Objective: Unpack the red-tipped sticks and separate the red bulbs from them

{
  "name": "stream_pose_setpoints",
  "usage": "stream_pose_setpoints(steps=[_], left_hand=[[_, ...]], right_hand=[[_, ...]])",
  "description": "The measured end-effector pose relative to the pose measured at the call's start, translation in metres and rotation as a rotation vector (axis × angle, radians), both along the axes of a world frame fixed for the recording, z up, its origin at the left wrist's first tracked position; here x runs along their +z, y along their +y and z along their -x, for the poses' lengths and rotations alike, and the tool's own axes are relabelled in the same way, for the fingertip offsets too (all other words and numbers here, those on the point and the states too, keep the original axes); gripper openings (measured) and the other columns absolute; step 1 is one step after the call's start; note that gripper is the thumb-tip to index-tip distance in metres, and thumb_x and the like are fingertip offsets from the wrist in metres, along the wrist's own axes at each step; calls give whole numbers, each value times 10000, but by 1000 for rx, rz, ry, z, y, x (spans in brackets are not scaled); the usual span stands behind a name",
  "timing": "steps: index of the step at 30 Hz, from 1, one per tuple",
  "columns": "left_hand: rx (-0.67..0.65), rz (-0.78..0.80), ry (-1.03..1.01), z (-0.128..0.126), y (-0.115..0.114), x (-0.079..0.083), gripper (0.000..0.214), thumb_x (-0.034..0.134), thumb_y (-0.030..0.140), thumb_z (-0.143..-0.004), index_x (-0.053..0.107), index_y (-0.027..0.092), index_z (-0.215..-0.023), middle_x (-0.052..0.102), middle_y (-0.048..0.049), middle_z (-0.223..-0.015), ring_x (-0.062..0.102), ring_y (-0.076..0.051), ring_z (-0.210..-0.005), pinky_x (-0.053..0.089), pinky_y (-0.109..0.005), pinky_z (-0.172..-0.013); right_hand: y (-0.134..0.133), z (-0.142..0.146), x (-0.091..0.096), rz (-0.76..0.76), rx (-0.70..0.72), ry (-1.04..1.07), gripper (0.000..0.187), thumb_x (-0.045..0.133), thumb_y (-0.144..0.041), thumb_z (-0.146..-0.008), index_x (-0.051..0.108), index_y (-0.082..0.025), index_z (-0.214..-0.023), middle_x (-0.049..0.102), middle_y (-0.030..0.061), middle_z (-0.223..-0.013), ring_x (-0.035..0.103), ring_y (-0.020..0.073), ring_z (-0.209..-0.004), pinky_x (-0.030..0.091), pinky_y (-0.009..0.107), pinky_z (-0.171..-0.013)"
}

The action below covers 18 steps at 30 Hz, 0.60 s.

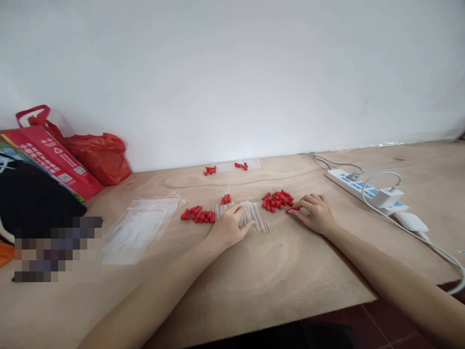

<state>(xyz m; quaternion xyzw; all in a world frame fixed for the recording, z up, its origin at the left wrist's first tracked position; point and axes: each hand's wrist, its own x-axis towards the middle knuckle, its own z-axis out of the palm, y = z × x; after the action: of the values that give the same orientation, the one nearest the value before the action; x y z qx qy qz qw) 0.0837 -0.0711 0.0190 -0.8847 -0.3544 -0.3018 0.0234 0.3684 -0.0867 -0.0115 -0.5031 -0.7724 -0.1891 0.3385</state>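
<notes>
My left hand (229,227) rests over a row of thin clear tubes (257,217), with its thumb and fingers apart. My right hand (315,213) is at the right edge of a pile of red rubber bulbs (278,199). One red rubber bulb (293,209) is pinched between its thumb and fingertips. Left of my left hand lies a second cluster of red bulbs (198,214). Just beyond that hand, a few tubes with red bulbs on their ends (225,199) lie pointing toward the wall. My left hand hides part of the tube row.
Clear zip bags (140,223) lie flat to the left. Near the wall are more small red bulbs (209,170) and another clear bag (225,166). A power strip (348,183) with cables stands right. Red bags (98,155) and a black item (36,194) fill the left end.
</notes>
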Motion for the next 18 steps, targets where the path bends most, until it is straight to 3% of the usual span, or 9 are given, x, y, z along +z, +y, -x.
stream_pose_setpoints(steps=[6, 9, 13, 18], left_hand=[[-8, -12, 1, 23, -7, 6, 598, 624, 527, -648, 504, 157, -1102, 547, -105, -1063, 500, -247, -1008, 418, -398, -868], [105, -57, -1, 35, -2, 11, 454, 577, 467, -713, 548, 154, -1042, 562, -95, -1006, 507, -233, -964, 407, -386, -852], [355, -69, 61, 41, 21, 21, 184, 523, 323, -752, 619, 186, -826, 585, -68, -891, 510, -233, -899, 394, -384, -782], [570, 100, 165, 29, 53, 34, 210, 540, 388, -698, 636, 201, -693, 579, -85, -908, 476, -276, -958, 343, -419, -809]], right_hand=[[-2, -3, 0, 46, -16, -23, 246, 519, -448, -779, 646, -238, -784, 624, 22, -704, 498, 161, -700, 254, 314, -687], [-2, -5, 0, 60, -17, -60, 241, 508, -431, -791, 653, -239, -804, 630, 31, -719, 496, 166, -711, 245, 321, -686], [1, -4, -1, 39, -19, -79, 241, 484, -397, -810, 658, -235, -770, 632, 35, -709, 492, 163, -703, 235, 325, -682], [7, -1, -2, -4, -59, -67, 239, 489, -378, -811, 647, -218, -729, 633, 27, -674, 489, 156, -679, 234, 325, -686]])
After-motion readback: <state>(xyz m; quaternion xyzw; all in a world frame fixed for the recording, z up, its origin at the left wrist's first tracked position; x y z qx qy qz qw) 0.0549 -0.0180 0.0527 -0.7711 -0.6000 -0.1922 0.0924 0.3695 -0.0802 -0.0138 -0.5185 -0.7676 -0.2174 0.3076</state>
